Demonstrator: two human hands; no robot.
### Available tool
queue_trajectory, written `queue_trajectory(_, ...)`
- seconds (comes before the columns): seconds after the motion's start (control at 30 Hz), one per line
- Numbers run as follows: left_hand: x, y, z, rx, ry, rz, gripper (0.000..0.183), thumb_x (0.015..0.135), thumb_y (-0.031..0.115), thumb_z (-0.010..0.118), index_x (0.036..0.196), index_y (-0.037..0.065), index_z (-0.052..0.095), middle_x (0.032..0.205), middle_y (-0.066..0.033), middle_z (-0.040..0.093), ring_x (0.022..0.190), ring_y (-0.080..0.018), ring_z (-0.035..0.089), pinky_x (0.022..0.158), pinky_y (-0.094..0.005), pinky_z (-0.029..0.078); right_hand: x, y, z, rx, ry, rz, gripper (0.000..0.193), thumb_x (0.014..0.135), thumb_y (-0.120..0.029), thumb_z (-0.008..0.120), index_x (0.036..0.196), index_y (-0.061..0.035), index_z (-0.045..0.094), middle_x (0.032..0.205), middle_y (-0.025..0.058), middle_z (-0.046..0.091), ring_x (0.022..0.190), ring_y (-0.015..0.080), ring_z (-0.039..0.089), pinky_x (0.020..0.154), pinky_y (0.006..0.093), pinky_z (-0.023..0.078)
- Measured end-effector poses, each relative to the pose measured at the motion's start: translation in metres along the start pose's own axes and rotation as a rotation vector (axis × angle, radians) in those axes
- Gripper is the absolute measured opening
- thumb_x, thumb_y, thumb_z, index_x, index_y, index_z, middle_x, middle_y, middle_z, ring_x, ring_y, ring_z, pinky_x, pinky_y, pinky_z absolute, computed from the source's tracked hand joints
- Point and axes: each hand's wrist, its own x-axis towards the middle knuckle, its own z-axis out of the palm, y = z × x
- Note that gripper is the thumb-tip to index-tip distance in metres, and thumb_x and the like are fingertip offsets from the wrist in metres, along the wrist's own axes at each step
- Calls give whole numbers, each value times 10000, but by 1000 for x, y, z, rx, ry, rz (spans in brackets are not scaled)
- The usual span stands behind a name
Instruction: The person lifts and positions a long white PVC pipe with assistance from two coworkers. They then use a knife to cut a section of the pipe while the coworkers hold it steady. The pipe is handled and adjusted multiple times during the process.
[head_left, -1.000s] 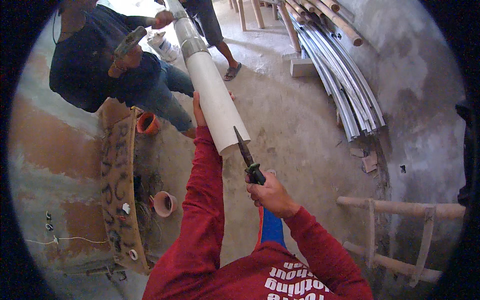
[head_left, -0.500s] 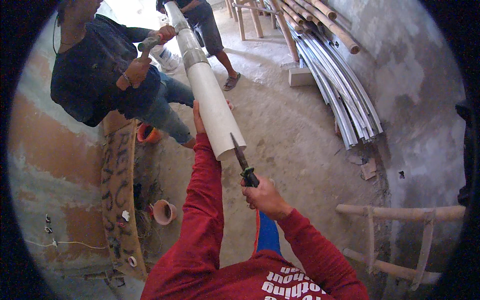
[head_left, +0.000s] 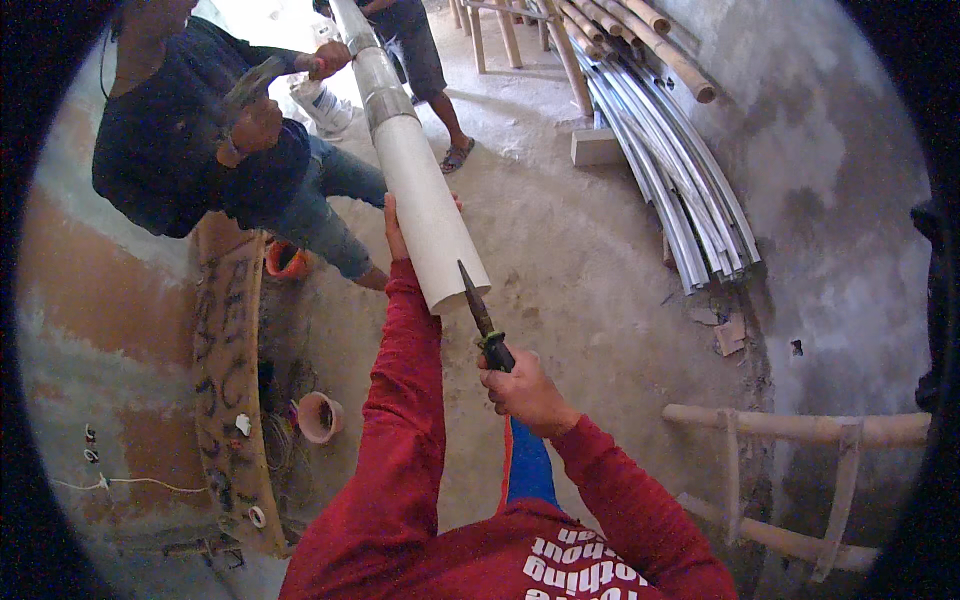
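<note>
A long white pipe [head_left: 430, 215] runs away from me toward the far left, with shiny metal-coloured bands [head_left: 385, 103] round its farther part. My left hand [head_left: 395, 232] is closed round its underside near the close end; fingertips show at the far side, and the palm is hidden. In my right hand [head_left: 525, 388] is a knife [head_left: 478, 305] with a black handle, green guard and dark pointed blade. Its tip overlaps the pipe's near end; whether they touch I cannot tell. Whether the blade is toothed does not show.
A person [head_left: 200, 120] at left raises a hammer-like tool [head_left: 252, 82], other hand at the pipe. Another person [head_left: 412, 60] stands beyond. Metal channels [head_left: 680, 170] and bamboo poles [head_left: 665, 50] lie far right. A bamboo ladder [head_left: 790, 425] is near right, a bucket [head_left: 320, 417] left.
The person at left has shifted the hammer-like tool leftward and it is blurred. My hands, the knife and the pipe stay nearly in place, as the whole view shifts slightly.
</note>
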Motion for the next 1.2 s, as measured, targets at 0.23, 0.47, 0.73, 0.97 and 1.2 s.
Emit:
queue_trajectory(0.23,-1,0,1,18,-59,-2,903,862,720,402,1375,-23,372,1149,-268,589,986,-361,638,855,-456,550,1,-4,0,-73,55,39,130,862,-104,575,973,-87,510,717,-40,456,581,67,445,485,240,393)
queue_trajectory(0.47,-1,-2,-1,61,-23,21,910,868,723,377,1387,-24,358,1156,-275,586,1002,-373,634,854,-466,551,-6,-8,3,-2,64,43,138,857,-95,580,976,-83,512,703,-45,451,567,63,446,481,237,394)
queue_trajectory(0.73,-7,3,-2,3,-48,-6,887,880,712,367,1376,-23,372,1164,-284,584,988,-371,640,848,-466,553,-12,-2,8,33,20,13,154,849,-80,596,978,-87,512,687,-48,458,526,56,441,456,235,387)
queue_trajectory(0.97,-11,10,11,-17,-6,-13,884,871,709,399,1366,-24,384,1145,-271,594,963,-368,644,853,-459,548,-19,-11,13,33,18,43,151,860,-99,584,995,-88,515,700,-37,477,558,59,461,496,235,410)
queue_trajectory(1.2,-8,1,8,-1,0,53,900,858,719,418,1360,-27,387,1133,-267,595,962,-357,645,842,-448,552,-13,-7,11,93,35,72,133,858,-114,585,975,-95,525,704,-33,480,563,76,465,500,245,406)
